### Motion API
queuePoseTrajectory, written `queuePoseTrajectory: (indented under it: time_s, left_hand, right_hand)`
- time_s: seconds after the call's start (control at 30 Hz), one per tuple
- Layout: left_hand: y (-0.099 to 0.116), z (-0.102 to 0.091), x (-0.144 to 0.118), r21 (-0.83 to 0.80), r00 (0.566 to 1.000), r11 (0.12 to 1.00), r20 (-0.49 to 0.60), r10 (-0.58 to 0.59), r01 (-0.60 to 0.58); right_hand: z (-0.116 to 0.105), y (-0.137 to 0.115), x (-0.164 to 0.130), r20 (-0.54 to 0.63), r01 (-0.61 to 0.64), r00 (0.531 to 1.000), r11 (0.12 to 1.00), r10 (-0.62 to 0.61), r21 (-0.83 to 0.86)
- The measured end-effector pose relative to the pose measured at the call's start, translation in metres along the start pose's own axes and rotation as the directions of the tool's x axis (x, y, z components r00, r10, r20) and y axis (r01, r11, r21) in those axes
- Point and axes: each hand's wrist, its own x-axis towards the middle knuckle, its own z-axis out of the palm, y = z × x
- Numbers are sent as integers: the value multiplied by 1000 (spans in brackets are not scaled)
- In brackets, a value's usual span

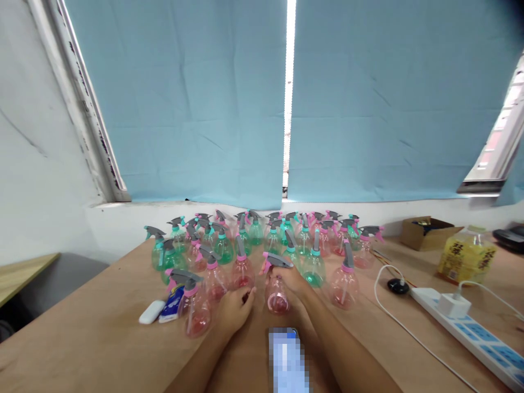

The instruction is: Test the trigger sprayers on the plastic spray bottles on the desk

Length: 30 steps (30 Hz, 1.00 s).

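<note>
My right hand (290, 277) is closed round the neck of a clear pink spray bottle (278, 300) with a grey and pink trigger head, upright over the table. My left hand (237, 310) rests on the tabletop to its left, fingers curled, with nothing visible in them. Just behind it stands another pink spray bottle (242, 268). A pink bottle (197, 314) stands left of my left wrist, and one more pink bottle (344, 286) is right of my right hand. A phone (289, 360) with a blurred screen lies between my forearms.
Several pink and green spray bottles (223, 248) crowd the table towards the wall. At left lie a white case (152, 312) and a blue packet (172, 303). At right are a power strip (470, 333), cables, a yellow-labelled jug (466, 256) and a cardboard box (428, 234).
</note>
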Motion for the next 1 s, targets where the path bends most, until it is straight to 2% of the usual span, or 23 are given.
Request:
queuePoseTrajectory:
  time_s: [0.13,0.43,0.67,0.77,0.87,1.0]
  left_hand:
    - [2,-3,0,-3,1000,1000,16,6,-6]
    - [2,-1,-1,15,1000,1000,15,24,-24]
    - [0,0,0,14,1000,999,9,29,-29]
    - [0,-1,0,14,999,999,9,37,-37]
    - [0,-1,0,26,999,999,21,34,-35]
    - [1,-2,-1,21,998,998,28,51,-51]
  right_hand:
    - [3,-1,0,-11,-6,1000,997,7,73]
    - [1,-2,0,-6,15,1000,1000,-15,9]
    - [4,6,4,-71,6,998,1000,-5,21]
    - [6,18,5,-185,53,980,995,-68,-84]
    - [8,30,1,-273,103,946,960,-176,-260]
    - [6,42,-6,-178,231,917,838,-358,-495]
